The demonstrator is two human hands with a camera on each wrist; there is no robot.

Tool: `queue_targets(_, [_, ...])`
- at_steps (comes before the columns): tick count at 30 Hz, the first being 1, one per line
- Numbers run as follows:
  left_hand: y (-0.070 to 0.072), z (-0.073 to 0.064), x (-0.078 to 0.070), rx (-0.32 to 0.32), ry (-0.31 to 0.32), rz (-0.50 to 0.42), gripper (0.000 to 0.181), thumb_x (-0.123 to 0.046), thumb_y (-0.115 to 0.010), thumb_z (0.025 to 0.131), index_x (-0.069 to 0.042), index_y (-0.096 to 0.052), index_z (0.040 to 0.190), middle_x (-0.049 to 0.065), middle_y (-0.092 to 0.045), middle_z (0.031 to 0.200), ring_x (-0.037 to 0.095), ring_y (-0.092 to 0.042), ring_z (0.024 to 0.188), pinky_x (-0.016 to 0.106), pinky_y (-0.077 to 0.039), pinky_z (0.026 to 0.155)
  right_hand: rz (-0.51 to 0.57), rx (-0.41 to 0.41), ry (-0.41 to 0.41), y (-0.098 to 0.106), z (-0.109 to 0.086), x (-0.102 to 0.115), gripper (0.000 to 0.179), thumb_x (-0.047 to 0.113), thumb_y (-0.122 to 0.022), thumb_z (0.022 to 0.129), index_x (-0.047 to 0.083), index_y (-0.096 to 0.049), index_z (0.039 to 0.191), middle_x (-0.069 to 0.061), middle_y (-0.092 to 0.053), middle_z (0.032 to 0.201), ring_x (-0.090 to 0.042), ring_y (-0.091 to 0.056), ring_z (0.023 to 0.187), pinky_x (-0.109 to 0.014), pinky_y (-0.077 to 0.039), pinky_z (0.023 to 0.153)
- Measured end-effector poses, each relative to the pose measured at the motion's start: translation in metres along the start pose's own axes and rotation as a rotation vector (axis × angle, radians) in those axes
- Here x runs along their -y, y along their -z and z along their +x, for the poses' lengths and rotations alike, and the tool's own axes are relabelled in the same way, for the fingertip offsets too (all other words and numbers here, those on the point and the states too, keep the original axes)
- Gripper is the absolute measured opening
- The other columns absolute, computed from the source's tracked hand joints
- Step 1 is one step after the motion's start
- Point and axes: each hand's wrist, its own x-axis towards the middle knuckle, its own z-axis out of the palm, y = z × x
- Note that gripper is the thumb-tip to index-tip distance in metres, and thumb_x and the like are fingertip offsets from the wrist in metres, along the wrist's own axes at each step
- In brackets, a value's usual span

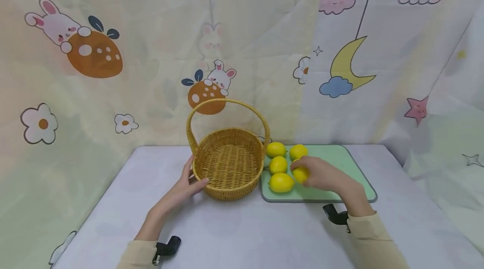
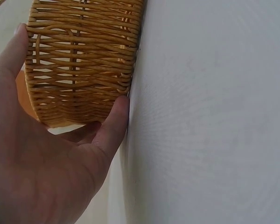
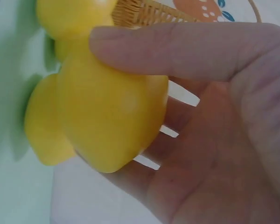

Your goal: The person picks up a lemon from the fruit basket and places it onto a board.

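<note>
A round wicker basket with a tall arched handle stands on the table, nothing inside it. My left hand holds its left side, thumb at the rim; in the left wrist view, a fingertip lies low on the woven wall, close to the tabletop. To the basket's right, my right hand grips a yellow lemon between thumb and fingers. That lemon fills the palm side in the right wrist view. Beside it lie several other lemons, among them a front one and a back one.
Under the lemons is a pale green board with a grey edge, its left side against the basket. The white table reaches back to a printed cloth backdrop with cartoon rabbits and flowers.
</note>
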Motion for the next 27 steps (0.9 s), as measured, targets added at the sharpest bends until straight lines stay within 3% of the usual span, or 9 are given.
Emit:
queue_targets(7, [0.001, -0.003, 0.001, -0.013, 0.011, 0.014, 0.097, -0.044, -0.063, 0.094, -0.051, 0.014, 0.152, 0.019, -0.004, 0.166, 0.046, -0.015, 0.152, 0.064, -0.028, 0.117, 0.018, 0.057, -0.024, -0.006, -0.001, -0.005, 0.053, -0.007, -0.068, 0.073, 0.011, -0.069, 0.122, -0.006, -0.065, 0.13, -0.027, -0.056, 0.118, -0.055, -0.044, 0.106])
queue_targets(15, [0.001, -0.002, 0.002, -0.007, 0.008, 0.004, 0.096, -0.045, -0.063, 0.094, -0.053, 0.013, 0.151, 0.018, -0.004, 0.166, 0.045, -0.014, 0.152, 0.063, -0.028, 0.117, 0.065, 0.097, -0.062, -0.012, 0.0, -0.014, 0.056, -0.006, -0.067, 0.071, 0.012, -0.067, 0.124, -0.005, -0.066, 0.129, -0.024, -0.055, 0.113, -0.05, -0.047, 0.101])
queue_targets(27, [0.002, -0.001, 0.003, -0.014, 0.022, -0.002, 0.095, -0.046, -0.064, 0.094, -0.056, 0.012, 0.15, 0.012, -0.008, 0.166, 0.039, -0.019, 0.153, 0.057, -0.03, 0.118, 0.142, 0.102, -0.098, -0.007, -0.001, -0.016, 0.052, 0.001, -0.071, 0.078, 0.007, -0.063, 0.129, -0.011, -0.064, 0.13, -0.028, -0.057, 0.115, -0.055, -0.047, 0.103])
